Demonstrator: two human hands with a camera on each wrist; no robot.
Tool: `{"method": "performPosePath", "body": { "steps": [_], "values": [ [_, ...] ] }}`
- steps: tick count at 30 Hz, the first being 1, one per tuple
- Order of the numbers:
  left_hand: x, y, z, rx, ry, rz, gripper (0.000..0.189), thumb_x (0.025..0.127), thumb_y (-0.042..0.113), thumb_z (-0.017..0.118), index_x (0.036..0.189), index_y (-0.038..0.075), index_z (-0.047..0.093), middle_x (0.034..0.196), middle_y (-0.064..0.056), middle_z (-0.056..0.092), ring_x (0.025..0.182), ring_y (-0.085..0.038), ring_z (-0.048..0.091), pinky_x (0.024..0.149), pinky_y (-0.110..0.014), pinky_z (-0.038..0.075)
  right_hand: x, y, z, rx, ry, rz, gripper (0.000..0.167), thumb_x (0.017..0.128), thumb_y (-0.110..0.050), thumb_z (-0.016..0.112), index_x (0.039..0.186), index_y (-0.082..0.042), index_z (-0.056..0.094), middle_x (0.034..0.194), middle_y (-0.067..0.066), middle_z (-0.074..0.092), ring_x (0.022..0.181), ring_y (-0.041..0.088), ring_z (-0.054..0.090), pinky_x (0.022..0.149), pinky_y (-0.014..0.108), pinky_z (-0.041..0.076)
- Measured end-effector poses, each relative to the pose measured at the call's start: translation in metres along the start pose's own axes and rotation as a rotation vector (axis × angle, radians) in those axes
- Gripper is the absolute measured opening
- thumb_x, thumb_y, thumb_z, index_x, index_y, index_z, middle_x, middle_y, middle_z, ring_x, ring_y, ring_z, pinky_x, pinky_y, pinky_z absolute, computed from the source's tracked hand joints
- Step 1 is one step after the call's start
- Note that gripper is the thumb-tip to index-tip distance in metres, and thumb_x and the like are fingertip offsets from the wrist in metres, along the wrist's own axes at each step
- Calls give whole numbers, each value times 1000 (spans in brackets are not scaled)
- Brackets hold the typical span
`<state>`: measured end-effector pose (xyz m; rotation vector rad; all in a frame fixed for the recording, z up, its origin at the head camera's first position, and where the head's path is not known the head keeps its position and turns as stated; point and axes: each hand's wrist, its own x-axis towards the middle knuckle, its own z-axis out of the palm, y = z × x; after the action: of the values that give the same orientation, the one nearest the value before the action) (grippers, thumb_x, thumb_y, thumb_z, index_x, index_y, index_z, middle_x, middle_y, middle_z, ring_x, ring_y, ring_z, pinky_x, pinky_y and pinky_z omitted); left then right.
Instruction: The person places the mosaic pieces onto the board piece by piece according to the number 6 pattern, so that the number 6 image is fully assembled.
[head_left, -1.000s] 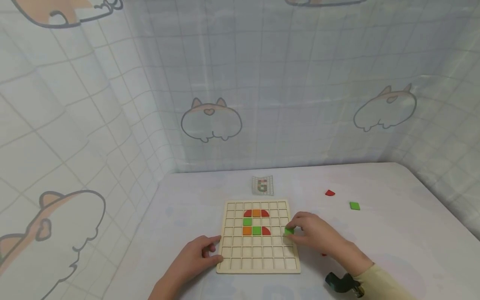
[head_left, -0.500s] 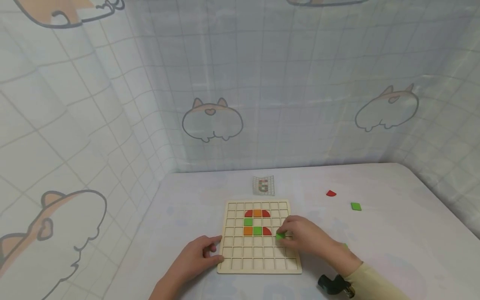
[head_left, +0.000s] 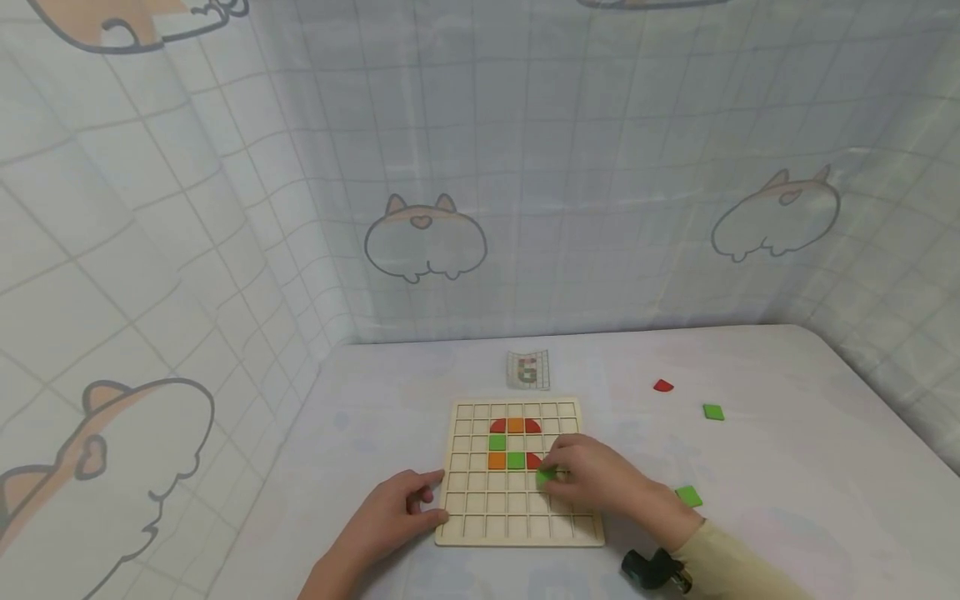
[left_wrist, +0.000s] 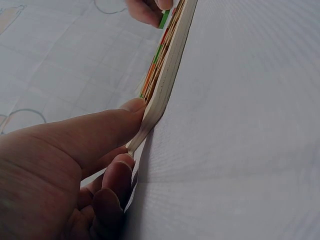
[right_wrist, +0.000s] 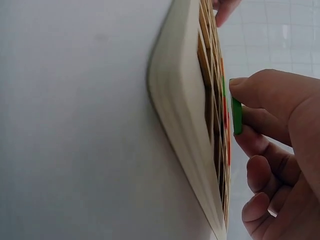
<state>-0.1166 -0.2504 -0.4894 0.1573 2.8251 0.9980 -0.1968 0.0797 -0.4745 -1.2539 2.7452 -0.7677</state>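
A pale wooden grid board (head_left: 517,527) lies flat on the table. Red, orange and green tiles sit in its upper middle cells, among them a red quarter-circle (head_left: 533,460) and a green square (head_left: 497,442). My left hand (head_left: 401,504) holds the board's left edge with thumb and fingertips, seen close up in the left wrist view. My right hand (head_left: 596,477) pinches a green tile (right_wrist: 237,115) between thumb and fingers, over the board just below the red quarter-circle. Part of this tile is hidden by the fingers.
Behind the board lies a small pattern card (head_left: 528,370). To the right are a loose red quarter-circle tile (head_left: 663,385), a green square tile (head_left: 713,412) and another green tile (head_left: 688,497) close to my right forearm. Patterned curtains (head_left: 585,208) stand around the table.
My right hand has moved left and slightly down across the board with the green tile, uncovering a green tile beside its forearm. My left hand stays at the board's edge.
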Motion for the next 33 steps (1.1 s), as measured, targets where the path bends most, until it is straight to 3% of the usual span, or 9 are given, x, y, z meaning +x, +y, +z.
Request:
{"method": "performPosePath", "body": {
  "steps": [9, 17, 33],
  "values": [
    [0, -3, 1, 2, 2, 13, 65, 80, 47, 80, 133, 13, 64, 88, 9, 56, 72, -10, 50, 60, -26, 41, 6, -4, 7, -23, 11, -74, 16, 87, -22, 77, 101, -13, 78, 91, -11, 62, 84, 4, 54, 78, 27, 48],
    [1, -4, 1, 8, 1, 16, 66, 80, 49, 79, 134, 13, 64, 88, 10, 56, 72, -9, 50, 60, -26, 41, 8, -5, 10, -21, -24, -34, 21, 87, -27, 78, 104, -14, 79, 91, -13, 61, 82, 3, 51, 75, 24, 47],
    [0, -3, 0, 7, -3, 13, 66, 80, 50, 79, 133, 14, 64, 88, 10, 56, 72, -9, 50, 60, -26, 41, 8, -4, 13, -19, 7, -55, 21, 85, -26, 80, 102, -13, 79, 87, -12, 58, 79, 3, 50, 71, 21, 45]
  ]
}}
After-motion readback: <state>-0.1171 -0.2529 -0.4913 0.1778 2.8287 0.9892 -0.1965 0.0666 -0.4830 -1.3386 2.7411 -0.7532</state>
